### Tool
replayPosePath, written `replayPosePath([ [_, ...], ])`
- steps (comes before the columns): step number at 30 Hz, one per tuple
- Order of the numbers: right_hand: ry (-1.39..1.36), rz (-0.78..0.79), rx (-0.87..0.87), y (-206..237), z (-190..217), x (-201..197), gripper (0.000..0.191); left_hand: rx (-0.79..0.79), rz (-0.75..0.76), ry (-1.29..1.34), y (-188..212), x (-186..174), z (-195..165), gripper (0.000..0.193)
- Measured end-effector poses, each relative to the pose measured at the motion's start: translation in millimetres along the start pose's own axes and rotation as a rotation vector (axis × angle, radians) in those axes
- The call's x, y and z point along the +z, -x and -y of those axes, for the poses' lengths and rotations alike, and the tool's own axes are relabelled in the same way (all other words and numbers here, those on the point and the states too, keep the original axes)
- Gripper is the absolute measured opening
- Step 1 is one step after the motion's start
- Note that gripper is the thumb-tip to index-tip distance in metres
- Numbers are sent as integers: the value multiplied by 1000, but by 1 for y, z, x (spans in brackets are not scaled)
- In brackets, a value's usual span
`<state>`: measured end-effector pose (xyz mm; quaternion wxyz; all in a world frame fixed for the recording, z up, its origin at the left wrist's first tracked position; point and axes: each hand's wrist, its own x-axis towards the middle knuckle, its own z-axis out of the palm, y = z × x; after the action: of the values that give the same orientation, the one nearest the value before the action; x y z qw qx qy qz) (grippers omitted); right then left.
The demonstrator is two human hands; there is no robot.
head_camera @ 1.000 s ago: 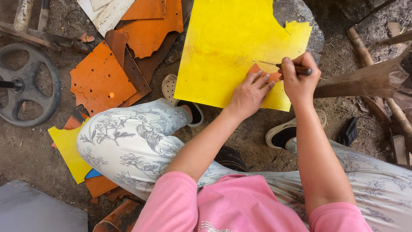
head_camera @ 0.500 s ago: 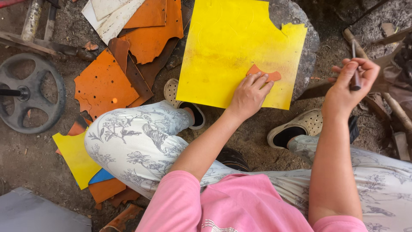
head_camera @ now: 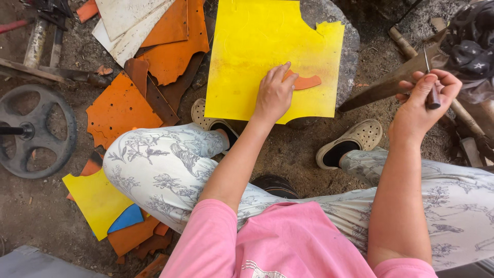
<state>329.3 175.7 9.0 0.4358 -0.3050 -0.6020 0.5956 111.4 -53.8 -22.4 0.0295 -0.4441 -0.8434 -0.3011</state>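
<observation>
A large yellow sheet (head_camera: 267,56) is laid over a grey rock (head_camera: 350,51), its right edge cut into curved notches. To the left, orange sheet offcuts (head_camera: 121,110) and pale boards (head_camera: 128,20) are scattered on the dirt floor, and a dark metal wheel (head_camera: 33,136) is seen at the far left. More yellow, blue and orange scraps (head_camera: 98,201) are tucked beneath the bent left knee. Two beige clogs (head_camera: 355,141) are planted on the ground just in front of the sheet, and a wooden handle (head_camera: 391,82) is slanted between the rock and the right hand.

The left hand (head_camera: 272,95) is stretched forward and pressed flat, fingers together, on a small orange template (head_camera: 303,81) that is lying on the lower right part of the yellow sheet; only the template's right end is left uncovered. The right hand (head_camera: 424,100) is raised well clear of the sheet, off to the right, with the wrist bent and the fingers pinched around a thin dark marking tool (head_camera: 431,90), held roughly upright.

Compared with a second ago, the right hand and tool have been lifted away from the template's edge and carried out to the right, while the left hand has been kept pressed on the template.
</observation>
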Motion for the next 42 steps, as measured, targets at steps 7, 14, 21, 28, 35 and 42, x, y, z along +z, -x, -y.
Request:
replayPosePath([
  [7, 48, 123, 40, 4, -5, 28, 22, 132, 47, -71, 11, 12, -17, 26],
  [14, 70, 222, 11, 1, -29, 65, 30, 164, 51, -32, 16, 23, -26, 36],
  [21, 160, 287, -3, -9, -42, 94, 28, 127, 18, -20, 14, 24, -24, 35],
  [28, 253, 391, -9, -15, -52, 130, 27, 104, 2, -27, 11, 29, -21, 34],
  [35, 255, 439, -42, -14, -54, 145, 26, 108, -20, -42, 11, 29, -22, 33],
  [42, 235, 509, 9, -24, -52, 149, 28, 98, 32, -64, 10, 33, -18, 36],
])
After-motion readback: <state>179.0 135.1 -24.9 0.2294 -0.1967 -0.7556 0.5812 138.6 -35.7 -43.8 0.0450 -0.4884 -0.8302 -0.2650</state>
